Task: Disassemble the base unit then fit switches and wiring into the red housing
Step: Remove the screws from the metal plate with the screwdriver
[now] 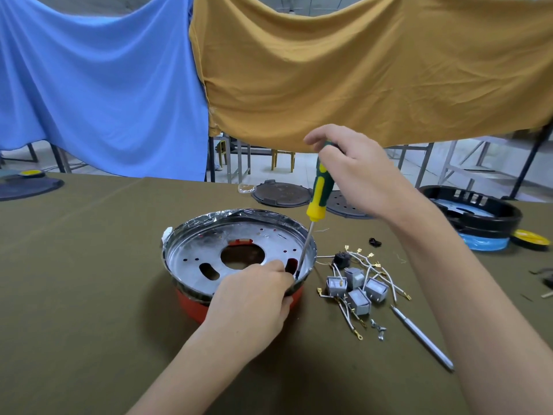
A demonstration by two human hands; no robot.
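Screwdriver [317,187] with green and yellow handle, gripped near its top by the right hand [357,175], fingers curled round the handle; shaft angled down, tip meeting the near right rim of the silver metal pan [191,262]. Pan seated in the red housing [194,307], near the middle of the olive tabletop [74,265], with a large round hole in the middle, 2 oblong slots and several small holes. Crumpled plastic film [269,218] wrapped along the pan's far rim. Left hand [254,298] resting on the pan's near right edge, fingers curled and pinching at the screwdriver tip; whatever sits between the fingertips too small to tell.

Just right of the housing, 4 grey switches [356,287] in a loose cluster, tangled with white wires [386,277] ending in brass terminals, plus a small black part [342,259]. Near them, 2 loose screws [377,327] and a slim silver tool [422,336] lying flat. Farther back, a dark round lid [281,193] and a perforated grey disc [344,205]. At far right, a black base unit [478,211] with blue film under it, beside a yellow disc [529,236]. Behind, blue cloth [98,85] and mustard cloth [359,70] hung side by side.
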